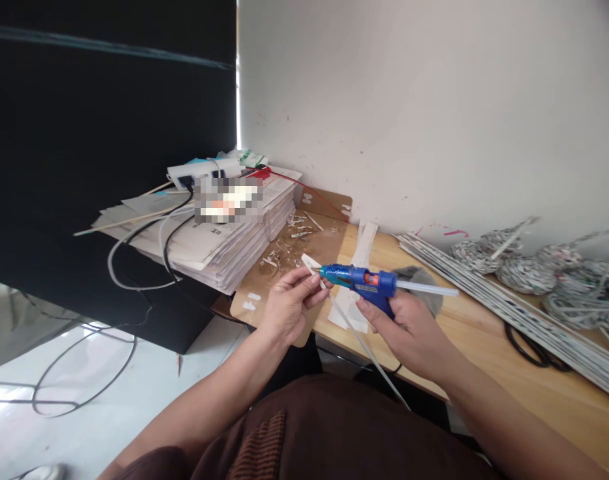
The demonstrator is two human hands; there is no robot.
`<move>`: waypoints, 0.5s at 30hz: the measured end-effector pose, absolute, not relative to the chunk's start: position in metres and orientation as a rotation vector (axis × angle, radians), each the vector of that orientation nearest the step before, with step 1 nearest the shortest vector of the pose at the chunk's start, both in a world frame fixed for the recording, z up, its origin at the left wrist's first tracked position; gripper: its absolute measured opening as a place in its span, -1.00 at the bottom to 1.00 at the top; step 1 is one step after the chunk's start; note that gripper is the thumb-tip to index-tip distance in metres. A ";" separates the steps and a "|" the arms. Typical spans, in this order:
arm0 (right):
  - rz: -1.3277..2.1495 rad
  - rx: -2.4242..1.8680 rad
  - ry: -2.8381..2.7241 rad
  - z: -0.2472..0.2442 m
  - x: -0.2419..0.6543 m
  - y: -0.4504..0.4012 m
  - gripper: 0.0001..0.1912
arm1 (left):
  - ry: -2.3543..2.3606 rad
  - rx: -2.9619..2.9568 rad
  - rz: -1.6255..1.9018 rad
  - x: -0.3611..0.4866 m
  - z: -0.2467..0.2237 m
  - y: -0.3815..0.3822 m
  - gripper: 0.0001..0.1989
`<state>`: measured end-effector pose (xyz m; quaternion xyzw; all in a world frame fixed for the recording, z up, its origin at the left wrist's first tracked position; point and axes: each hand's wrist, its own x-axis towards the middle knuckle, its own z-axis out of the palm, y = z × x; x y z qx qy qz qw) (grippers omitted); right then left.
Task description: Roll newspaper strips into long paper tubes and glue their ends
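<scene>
My right hand (pixel 409 327) is wrapped round the handle of a blue hot glue gun (pixel 377 285), with a clear glue stick (pixel 429 288) poking out of its back end. The gun's nozzle meets or nearly meets a small white paper strip (pixel 310 263). My left hand (pixel 294 300) pinches that strip between thumb and fingers. A long, thin white strand (pixel 367 350) slants from near my left fingers down toward my lap; whether it joins the paper strip I cannot tell.
On the left rises a tall stack of paper (pixel 254 247) with a white power strip (pixel 207 170) and cables. Paper scraps litter a brown board (pixel 329 233). Rolled paper sticks (pixel 484 293), woven paper coils (pixel 527 270) and black-handled scissors (pixel 531 350) lie right. A dark panel (pixel 84 133) stands left.
</scene>
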<state>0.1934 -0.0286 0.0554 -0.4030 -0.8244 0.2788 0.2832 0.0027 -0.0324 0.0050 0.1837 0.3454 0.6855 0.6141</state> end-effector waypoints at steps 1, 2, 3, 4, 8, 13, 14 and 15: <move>0.743 -1.072 -2.205 0.056 0.193 -0.029 -0.74 | 0.795 0.424 1.580 0.003 0.005 -0.032 -0.77; 0.739 -1.069 -2.204 0.056 0.193 -0.028 -0.74 | 0.795 0.426 1.578 0.003 0.005 -0.032 -0.77; 0.732 -1.072 -2.202 0.055 0.193 -0.028 -0.74 | 0.796 0.430 1.576 0.002 0.005 -0.032 -0.78; 0.728 -1.078 -2.201 0.055 0.193 -0.028 -0.73 | 0.798 0.432 1.574 0.002 0.005 -0.032 -0.78; 0.737 -1.103 -2.202 0.054 0.194 -0.028 -0.73 | 0.800 0.431 1.573 0.002 0.005 -0.031 -0.78; 0.830 -1.057 -2.170 0.054 0.191 -0.029 -0.77 | 0.792 0.431 1.578 0.003 0.002 -0.030 -0.78; 0.850 -1.052 -2.164 0.054 0.190 -0.029 -0.77 | 0.790 0.427 1.580 0.002 0.001 -0.029 -0.78; 0.867 -1.047 -2.159 0.053 0.189 -0.029 -0.76 | 0.788 0.423 1.581 0.002 0.000 -0.029 -0.78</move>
